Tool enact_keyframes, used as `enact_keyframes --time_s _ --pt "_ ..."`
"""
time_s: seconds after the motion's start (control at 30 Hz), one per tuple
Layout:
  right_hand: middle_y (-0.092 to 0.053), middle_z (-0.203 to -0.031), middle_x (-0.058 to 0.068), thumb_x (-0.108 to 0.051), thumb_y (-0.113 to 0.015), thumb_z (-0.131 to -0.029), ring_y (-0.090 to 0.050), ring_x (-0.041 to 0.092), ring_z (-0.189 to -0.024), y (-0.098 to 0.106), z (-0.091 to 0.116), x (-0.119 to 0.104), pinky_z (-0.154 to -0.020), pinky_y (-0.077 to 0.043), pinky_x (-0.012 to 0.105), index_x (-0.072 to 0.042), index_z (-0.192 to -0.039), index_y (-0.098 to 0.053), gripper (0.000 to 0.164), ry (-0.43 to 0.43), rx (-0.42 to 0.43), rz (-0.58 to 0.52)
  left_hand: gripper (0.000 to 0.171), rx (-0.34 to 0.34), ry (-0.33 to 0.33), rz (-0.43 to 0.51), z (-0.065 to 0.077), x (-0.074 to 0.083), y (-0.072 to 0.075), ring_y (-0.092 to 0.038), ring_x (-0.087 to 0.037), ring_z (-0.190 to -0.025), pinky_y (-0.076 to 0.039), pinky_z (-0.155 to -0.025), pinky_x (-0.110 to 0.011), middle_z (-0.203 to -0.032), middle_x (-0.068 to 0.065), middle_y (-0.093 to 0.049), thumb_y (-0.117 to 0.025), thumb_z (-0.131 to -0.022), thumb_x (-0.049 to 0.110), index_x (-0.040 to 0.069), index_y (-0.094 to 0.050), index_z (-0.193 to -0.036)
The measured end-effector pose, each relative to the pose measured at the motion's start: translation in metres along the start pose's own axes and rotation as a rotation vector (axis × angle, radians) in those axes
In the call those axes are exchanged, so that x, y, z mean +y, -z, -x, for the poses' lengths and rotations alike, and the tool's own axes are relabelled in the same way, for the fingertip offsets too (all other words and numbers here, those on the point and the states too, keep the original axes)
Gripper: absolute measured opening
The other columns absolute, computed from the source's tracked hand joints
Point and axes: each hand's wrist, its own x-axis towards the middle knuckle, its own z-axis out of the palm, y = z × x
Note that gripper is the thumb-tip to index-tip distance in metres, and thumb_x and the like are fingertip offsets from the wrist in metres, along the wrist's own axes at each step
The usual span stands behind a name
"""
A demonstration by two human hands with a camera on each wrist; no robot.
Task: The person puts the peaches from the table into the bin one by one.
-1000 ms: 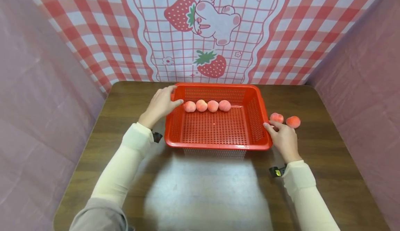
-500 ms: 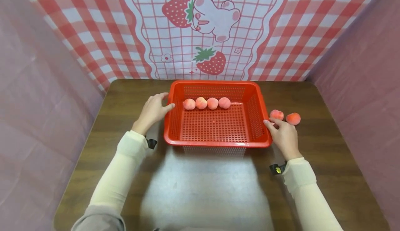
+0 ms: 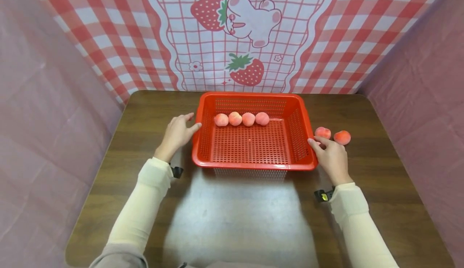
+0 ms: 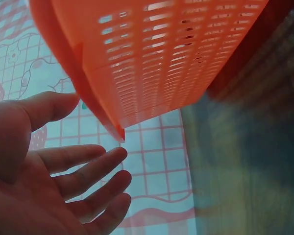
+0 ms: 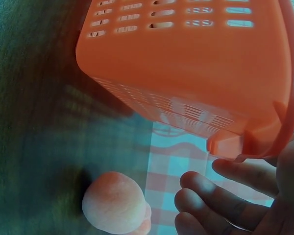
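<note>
A red plastic basket (image 3: 250,166) with slotted walls stands at the back middle of the table, with several peaches (image 3: 235,119) in a row along the far side of its floor. My left hand (image 3: 176,132) is just left of the basket, fingers spread and holding nothing. In the left wrist view its thumb and fingertips (image 4: 118,155) are close to the rim. At the basket's right end my right hand (image 3: 331,159) grips the rim, thumb on top and index finger under the lip (image 5: 230,156). Beyond that hand, two peaches (image 3: 342,137) lie on the table.
The brown wooden table (image 3: 119,179) has a bright light reflection at its front middle. A red-and-white checked cloth (image 3: 119,30) with strawberry prints hangs at the back. Pink curtains (image 3: 417,99) flank both sides.
My left hand has come off the basket's left rim and moved a little to the left. My right hand stays at the right rim, and the peaches keep their places.
</note>
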Motion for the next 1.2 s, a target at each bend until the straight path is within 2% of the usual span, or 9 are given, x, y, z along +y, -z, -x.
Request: enact_keyframes --time_s 0.23,0.47,0.77,1.0,1.1,1.2 --pt "-0.07 -0.096 0.021 -0.044 -0.055 -0.097 -0.056 0.028 -0.073 0.001 0.001 0.001 -0.056 -0.043 0.027 -0.003 -0.131 -0.06 0.054 0.008 0.005 -0.004 0.056 0.048 0.016 0.064 0.006 -0.003 -0.009 -0.053 -0.036 -0.126 -0.039 -0.107 -0.051 -0.13 -0.013 -0.064 -0.059 -0.095 0.034 0.005 -0.05 -0.141" --pt "-0.072 -0.1 0.021 -0.046 -0.056 -0.096 -0.057 0.031 -0.077 0.001 0.0 0.002 -0.062 -0.04 0.029 -0.003 -0.126 -0.064 0.053 0.038 0.04 0.012 0.049 0.116 0.012 0.135 0.011 -0.004 -0.015 -0.065 -0.03 -0.113 -0.045 -0.101 -0.048 -0.123 -0.012 -0.068 -0.063 -0.093 0.029 0.006 -0.057 -0.135" --pt "-0.069 -0.089 0.017 -0.049 -0.053 -0.096 -0.053 0.027 -0.073 0.0 0.0 0.003 -0.057 -0.04 0.027 -0.003 -0.119 -0.067 0.054 0.007 0.029 -0.018 0.042 0.152 0.008 0.168 0.015 -0.007 -0.02 -0.069 -0.029 -0.103 -0.047 -0.096 -0.047 -0.114 -0.013 -0.071 -0.065 -0.092 0.028 0.007 -0.063 -0.129" --pt "-0.071 -0.102 0.021 -0.052 -0.051 -0.096 -0.056 0.03 -0.079 0.003 0.0 0.005 -0.06 -0.043 0.027 -0.003 -0.123 -0.066 0.058 -0.009 0.013 -0.03 0.04 0.174 0.005 0.208 0.017 -0.008 -0.023 -0.07 -0.029 -0.1 -0.048 -0.095 -0.045 -0.111 -0.015 -0.072 -0.064 -0.091 0.024 0.006 -0.064 -0.127" --pt "-0.071 -0.103 0.022 -0.051 -0.051 -0.097 -0.058 0.032 -0.082 0.005 0.0 0.006 -0.063 -0.045 0.03 -0.002 -0.123 -0.066 0.057 -0.002 0.018 -0.023 0.04 0.177 0.008 0.223 0.018 -0.008 -0.024 -0.07 -0.03 -0.1 -0.049 -0.095 -0.044 -0.111 -0.015 -0.072 -0.065 -0.091 0.023 0.005 -0.064 -0.127" --pt "-0.071 -0.101 0.023 -0.047 -0.051 -0.098 -0.06 0.037 -0.086 0.008 -0.001 0.007 -0.068 -0.048 0.041 -0.001 -0.12 -0.067 0.053 0.02 0.041 -0.006 0.041 0.18 0.01 0.246 0.018 -0.009 -0.025 -0.07 -0.03 -0.1 -0.05 -0.094 -0.044 -0.11 -0.016 -0.072 -0.066 -0.091 0.023 0.004 -0.064 -0.127"
